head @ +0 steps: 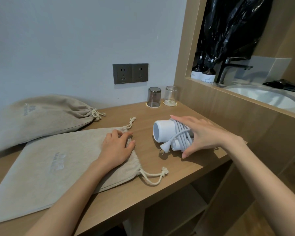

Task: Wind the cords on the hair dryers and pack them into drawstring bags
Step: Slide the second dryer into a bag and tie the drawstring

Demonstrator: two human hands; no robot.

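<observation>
The right hand (201, 135) grips the cord-wound hair dryer (169, 133), nozzle pointing left toward the flat bag (58, 164), whose mouth the left hand (117, 147) pinches.

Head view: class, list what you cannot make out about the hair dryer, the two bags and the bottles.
All in the head view:
1. hair dryer: its rear and handle are hidden by the right hand and the wound cord.
2. near bag: its mouth is covered by the left hand, so open or pinched is unclear.
3. far bag: its contents are hidden by its closed fabric.
4. bottles: the labels are too small to read.
</observation>
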